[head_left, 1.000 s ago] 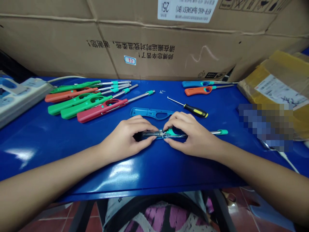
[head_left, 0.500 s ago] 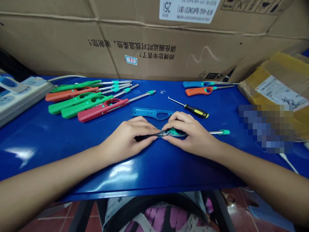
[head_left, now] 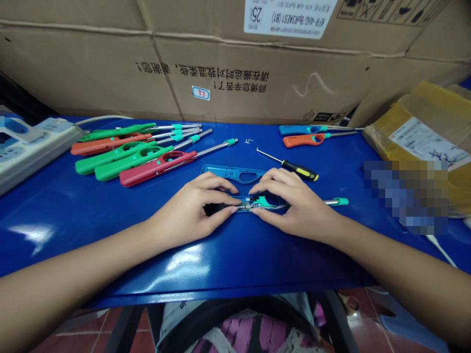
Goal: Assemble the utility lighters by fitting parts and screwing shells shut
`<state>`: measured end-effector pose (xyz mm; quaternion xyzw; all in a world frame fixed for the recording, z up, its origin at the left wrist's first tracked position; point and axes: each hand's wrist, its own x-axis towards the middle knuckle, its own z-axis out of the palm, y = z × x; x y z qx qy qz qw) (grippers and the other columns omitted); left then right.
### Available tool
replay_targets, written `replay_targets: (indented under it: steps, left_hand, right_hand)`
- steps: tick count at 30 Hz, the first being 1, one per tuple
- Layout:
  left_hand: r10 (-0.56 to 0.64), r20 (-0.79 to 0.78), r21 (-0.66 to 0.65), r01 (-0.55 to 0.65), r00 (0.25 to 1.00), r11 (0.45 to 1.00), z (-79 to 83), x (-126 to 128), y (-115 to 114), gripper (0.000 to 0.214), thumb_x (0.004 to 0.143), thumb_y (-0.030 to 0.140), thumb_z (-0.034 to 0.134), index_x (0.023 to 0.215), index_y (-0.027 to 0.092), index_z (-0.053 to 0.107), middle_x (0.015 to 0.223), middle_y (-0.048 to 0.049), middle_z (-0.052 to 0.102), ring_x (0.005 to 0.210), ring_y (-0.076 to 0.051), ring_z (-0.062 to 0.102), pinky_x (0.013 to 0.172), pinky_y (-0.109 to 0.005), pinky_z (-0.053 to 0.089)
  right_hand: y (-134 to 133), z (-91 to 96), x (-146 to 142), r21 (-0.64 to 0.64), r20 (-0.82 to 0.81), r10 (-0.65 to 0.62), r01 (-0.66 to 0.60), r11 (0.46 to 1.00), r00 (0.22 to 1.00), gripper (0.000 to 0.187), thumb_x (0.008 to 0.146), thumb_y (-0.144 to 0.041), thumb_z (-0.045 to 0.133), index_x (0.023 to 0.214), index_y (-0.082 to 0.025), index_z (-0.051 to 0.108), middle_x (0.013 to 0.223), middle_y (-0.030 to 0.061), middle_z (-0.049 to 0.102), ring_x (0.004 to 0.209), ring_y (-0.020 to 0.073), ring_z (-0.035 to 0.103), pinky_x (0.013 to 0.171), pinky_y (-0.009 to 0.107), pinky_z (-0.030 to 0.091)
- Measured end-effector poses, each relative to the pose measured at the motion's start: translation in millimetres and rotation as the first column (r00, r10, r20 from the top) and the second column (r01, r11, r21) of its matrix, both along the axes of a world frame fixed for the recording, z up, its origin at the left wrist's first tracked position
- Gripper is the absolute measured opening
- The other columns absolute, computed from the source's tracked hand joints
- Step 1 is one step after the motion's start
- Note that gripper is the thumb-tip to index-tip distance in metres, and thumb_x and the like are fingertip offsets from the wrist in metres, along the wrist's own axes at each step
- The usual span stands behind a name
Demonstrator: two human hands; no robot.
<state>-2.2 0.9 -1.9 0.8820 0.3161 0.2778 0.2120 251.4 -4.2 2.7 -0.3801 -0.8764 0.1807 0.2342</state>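
Head cam: L fingers (head_left: 221,197), R fingers (head_left: 270,187) w/ grip on open blue lighter shell (head_left: 243,199), green trigger (head_left: 262,201) + wires (head_left: 275,207) inside.

- Big brown box (head_left: 110,78): upside-down words, 师傅您辛苦了! and 请在搬运时对我温柔些,谢谢您!
- White label (head_left: 290,27) on the box: 25 and KFR-46G/BpR3AES1 (B1), upside down, with other words too tiny to read
- Little blue-edged sticker (head_left: 200,93) on the box: a red number, too blurry to be sure of
- Box, low down on the right: recycling arrows (head_left: 308,115)
- Box, top right: a row of picture signs (head_left: 382,11)
- Paper label (head_left: 429,142) on the yellow parcel (head_left: 408,100): blurry print and black scribbles
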Motion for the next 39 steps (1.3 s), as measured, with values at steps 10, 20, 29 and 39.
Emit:
replay_targets:
  steps: [10, 20, 29, 39]
  left_hand:
    - [0.011, 0.039, -0.089, -0.008, 0.999, 0.996, -1.5, -0.2, 0.6, 0.014, 0.091, 0.025, 0.07, 0.102, 0.024, 0.08, 0.101, -0.0044, 0.076, 0.094, -0.019, 0.069, 0.088, -0.036, 0.056]
    - [0.002, 0.041, -0.098, 0.002, 0.999, 0.995, -0.1, 1.8, -1.2, 0.014, 0.089, 0.021, 0.07, 0.099, 0.022, 0.079, 0.1, -0.0037, 0.076, 0.094, -0.019, 0.069, 0.087, -0.034, 0.056]
    - [-0.072, -0.09, 0.069, 0.078, 0.993, 0.995, 8.6, -5.5, 3.0, 0.027, 0.088, 0.021, 0.067, 0.114, 0.018, 0.071, 0.114, -0.0084, 0.074, 0.104, -0.023, 0.068, 0.094, -0.039, 0.055]
    - [-0.216, -0.354, 0.264, 0.318, 0.91, 0.911, 2.6, -3.3, -3.5, 0.048, 0.101, 0.026, 0.053, 0.148, 0.018, 0.048, 0.153, -0.0051, 0.053, 0.139, -0.025, 0.051, 0.115, -0.043, 0.043]
  right_hand:
    - [5.1, 2.0, 3.8, 0.003, 0.01, -0.054, 0.054, 0.999, 0.998, 0.023, 0.089, -0.035, 0.071, 0.108, -0.024, 0.065, 0.107, 0.0067, 0.066, 0.102, 0.0248, 0.061, 0.091, 0.042, 0.044]
    - [0.4, -3.4, -3.2, -0.088, 0.089, -0.02, 0.028, 0.996, 0.996, 0.025, 0.091, -0.042, 0.071, 0.109, -0.026, 0.066, 0.108, 0.0029, 0.066, 0.105, 0.0213, 0.06, 0.094, 0.04, 0.036]
    - [9.9, 13.0, 18.7, -0.073, 0.099, -0.065, 0.072, 0.995, 0.993, 0.012, 0.094, -0.032, 0.064, 0.102, -0.024, 0.069, 0.107, 0.0043, 0.069, 0.108, 0.0221, 0.062, 0.097, 0.04, 0.04]
    - [27.3, 35.5, 48.2, -0.295, 0.267, 0.137, -0.054, 0.954, 0.954, 0.025, 0.092, -0.044, 0.066, 0.087, -0.02, 0.069, 0.09, 0.0026, 0.069, 0.083, 0.0176, 0.062, 0.076, 0.031, 0.044]
